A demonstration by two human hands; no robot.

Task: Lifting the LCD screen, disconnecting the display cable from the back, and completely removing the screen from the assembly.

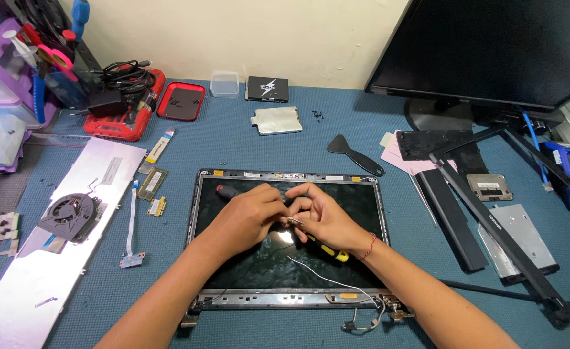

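Observation:
A bare laptop screen panel (356, 213) in its metal frame lies flat on the blue mat (246, 148). Both hands meet over the panel's middle. My left hand (246, 216) pinches a small metal part or wire end (296, 221) between fingertips, with a red-handled screwdriver (226, 190) lying just beyond it on the panel. My right hand (323, 216) touches the same small part and holds a yellow-and-black screwdriver (327, 251) under the palm. A thin white wire (327, 278) runs from the hands to the panel's lower right hinge.
A keyboard backplate (32, 284) with a cooling fan (71, 216) lies left. Memory module (151, 183), ribbon cable (129, 226), red tray (181, 101), black pry tool (356, 155) and drive (276, 120) lie behind. Bezel parts (492, 213) and a monitor (492, 45) stand right.

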